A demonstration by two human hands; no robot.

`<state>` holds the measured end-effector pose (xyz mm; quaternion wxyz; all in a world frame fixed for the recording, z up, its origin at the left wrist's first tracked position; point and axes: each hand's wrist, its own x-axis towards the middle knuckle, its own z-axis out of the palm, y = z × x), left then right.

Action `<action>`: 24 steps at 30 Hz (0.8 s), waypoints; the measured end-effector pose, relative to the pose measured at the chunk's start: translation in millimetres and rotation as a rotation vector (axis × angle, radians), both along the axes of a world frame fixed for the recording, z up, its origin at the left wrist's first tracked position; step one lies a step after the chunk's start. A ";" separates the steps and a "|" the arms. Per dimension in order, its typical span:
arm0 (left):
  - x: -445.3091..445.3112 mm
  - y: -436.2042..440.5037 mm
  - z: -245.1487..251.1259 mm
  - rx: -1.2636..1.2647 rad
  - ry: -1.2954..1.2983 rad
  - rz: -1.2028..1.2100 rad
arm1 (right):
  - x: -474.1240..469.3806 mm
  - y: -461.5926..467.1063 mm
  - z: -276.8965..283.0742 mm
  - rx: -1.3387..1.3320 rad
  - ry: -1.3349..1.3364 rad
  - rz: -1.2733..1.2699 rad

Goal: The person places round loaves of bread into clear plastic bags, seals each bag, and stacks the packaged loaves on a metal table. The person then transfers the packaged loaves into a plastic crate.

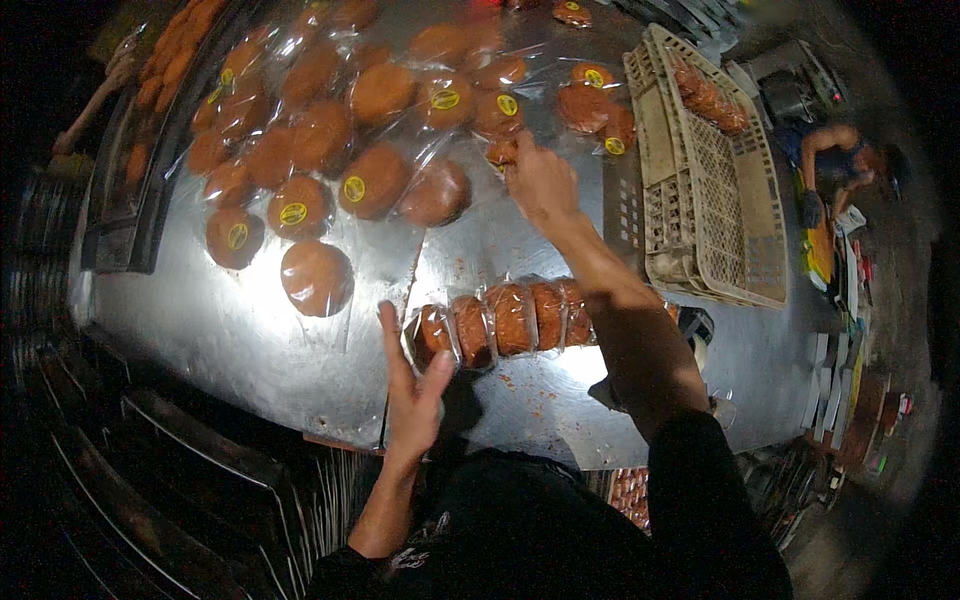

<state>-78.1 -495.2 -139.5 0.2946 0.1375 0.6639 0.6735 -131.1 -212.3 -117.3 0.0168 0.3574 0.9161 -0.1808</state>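
A row of wrapped round buns (512, 319) stands on edge, side by side in clear plastic, on the metal table in front of me. At the left end of this row is my left hand (416, 405), thumb and fingers apart, holding nothing. My right hand (544, 180) reaches past the row to the far pile, its fingers closed on a wrapped bun (501, 154) that they partly cover. Many more bagged buns (375, 180) lie flat across the far left of the table, several with yellow oval stickers. My right forearm hides the right end of the row.
A beige plastic crate (712, 202) with wrapped buns (701, 90) along its far side stands at the right. Dark trays of unwrapped buns (169, 60) are at the far left. Metal racks (202, 442) stand close on my left. Another person (840, 165) works beyond the crate.
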 end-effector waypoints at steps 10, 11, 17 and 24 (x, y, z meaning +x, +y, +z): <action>40.6 65.6 62.2 0.371 -0.430 -0.121 | 219.3 -134.3 44.6 -0.319 0.839 0.211; 49.2 73.1 61.5 0.325 -0.078 -0.158 | 233.9 -132.5 46.9 -0.448 0.969 0.153; 84.3 77.9 66.2 0.388 0.145 -0.237 | 281.9 -169.3 47.8 -0.515 1.112 -0.380; 110.9 46.6 72.6 0.385 1.067 -0.161 | 315.9 -170.7 69.3 -0.189 1.231 -0.149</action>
